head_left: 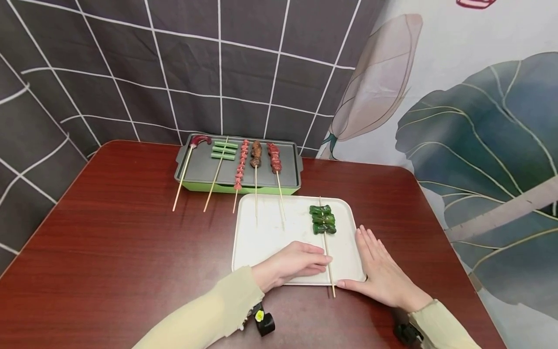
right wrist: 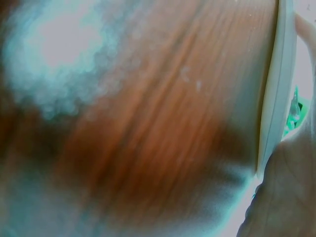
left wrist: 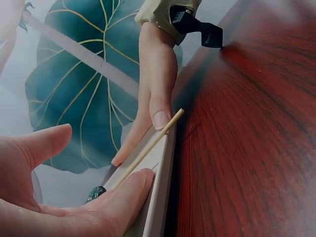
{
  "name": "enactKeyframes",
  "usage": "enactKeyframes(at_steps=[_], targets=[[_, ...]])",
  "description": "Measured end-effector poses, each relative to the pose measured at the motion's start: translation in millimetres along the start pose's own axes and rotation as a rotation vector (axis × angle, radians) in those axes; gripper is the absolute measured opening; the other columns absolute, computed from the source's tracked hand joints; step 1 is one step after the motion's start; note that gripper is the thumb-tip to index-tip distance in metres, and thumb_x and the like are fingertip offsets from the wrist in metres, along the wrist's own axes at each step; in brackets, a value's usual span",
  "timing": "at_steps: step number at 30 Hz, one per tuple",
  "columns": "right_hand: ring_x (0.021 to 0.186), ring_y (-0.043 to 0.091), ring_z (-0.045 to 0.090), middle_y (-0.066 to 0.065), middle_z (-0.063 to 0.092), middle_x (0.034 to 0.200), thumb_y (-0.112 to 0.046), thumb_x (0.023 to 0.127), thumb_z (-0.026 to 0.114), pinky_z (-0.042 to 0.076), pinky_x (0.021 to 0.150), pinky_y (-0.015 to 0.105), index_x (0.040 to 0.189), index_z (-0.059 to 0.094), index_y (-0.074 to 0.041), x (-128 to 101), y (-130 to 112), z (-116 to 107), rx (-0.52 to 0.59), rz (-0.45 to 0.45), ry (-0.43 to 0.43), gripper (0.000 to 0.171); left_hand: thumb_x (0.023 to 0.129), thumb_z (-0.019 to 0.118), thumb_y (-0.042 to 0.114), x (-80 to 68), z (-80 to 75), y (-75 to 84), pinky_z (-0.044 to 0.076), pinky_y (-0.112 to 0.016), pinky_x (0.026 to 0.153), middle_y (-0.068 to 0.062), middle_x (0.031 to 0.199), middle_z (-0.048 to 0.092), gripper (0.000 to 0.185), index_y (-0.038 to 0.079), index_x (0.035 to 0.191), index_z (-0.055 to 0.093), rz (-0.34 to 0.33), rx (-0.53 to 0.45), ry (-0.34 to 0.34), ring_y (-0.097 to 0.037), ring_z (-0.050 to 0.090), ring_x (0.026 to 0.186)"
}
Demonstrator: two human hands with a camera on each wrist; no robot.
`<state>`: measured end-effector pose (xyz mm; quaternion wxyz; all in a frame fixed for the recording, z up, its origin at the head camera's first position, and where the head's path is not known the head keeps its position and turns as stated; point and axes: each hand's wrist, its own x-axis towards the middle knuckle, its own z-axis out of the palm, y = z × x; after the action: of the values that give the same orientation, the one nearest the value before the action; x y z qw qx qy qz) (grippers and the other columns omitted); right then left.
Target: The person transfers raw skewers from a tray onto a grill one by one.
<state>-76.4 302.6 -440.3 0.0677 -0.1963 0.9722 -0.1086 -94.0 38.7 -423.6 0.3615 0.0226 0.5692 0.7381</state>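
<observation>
A green pepper skewer (head_left: 323,219) lies lengthwise on the right part of a white tray (head_left: 266,242), its bare stick jutting past the near rim. My left hand (head_left: 293,264) is over the tray with its fingertips at the stick. In the left wrist view that hand's thumb (left wrist: 49,143) stands well apart from its fingers, and nothing is pinched between them. My right hand (head_left: 385,277) rests at the tray's near right corner, fingers straight along the right side, thumb at the near rim beside the stick. The right wrist view is blurred; part of the right hand (right wrist: 289,182) shows beside the tray.
Behind the white tray stands a grey grill plate (head_left: 205,169) on a green base (head_left: 209,188). Several skewers lie across it, including green stalks (head_left: 224,150) and red meat (head_left: 274,157); some sticks overhang the white tray. All stand on a red-brown table (head_left: 109,232).
</observation>
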Motion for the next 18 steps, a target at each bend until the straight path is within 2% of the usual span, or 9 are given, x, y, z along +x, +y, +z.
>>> enactKeyframes(at_steps=[10, 18], targets=[[0.152, 0.040, 0.009, 0.023, 0.011, 0.166, -0.078, 0.082, 0.063, 0.017, 0.123, 0.056, 0.160, 0.011, 0.005, -0.3, -1.4, -1.7, 0.006, -0.001, -0.002, 0.125, 0.100, 0.065, 0.011, 7.2, 1.7, 0.9, 0.056, -0.037, 0.097, -0.022, 0.110, 0.068, 0.041, -0.016, 0.129, 0.055, -0.036, -0.046, -0.027, -0.034, 0.067, 0.109], [0.152, 0.040, 0.009, 0.023, 0.011, 0.166, -0.077, 0.082, 0.064, 0.017, 0.123, 0.057, 0.160, 0.012, 0.005, -0.9, -1.3, -1.5, 0.011, -0.001, 0.001, 0.125, 0.100, 0.063, 0.008, 6.0, 2.9, 2.6, 0.056, -0.040, 0.097, -0.023, 0.112, 0.067, 0.044, -0.017, 0.135, 0.050, -0.015, -0.049, -0.029, -0.036, 0.066, 0.110]])
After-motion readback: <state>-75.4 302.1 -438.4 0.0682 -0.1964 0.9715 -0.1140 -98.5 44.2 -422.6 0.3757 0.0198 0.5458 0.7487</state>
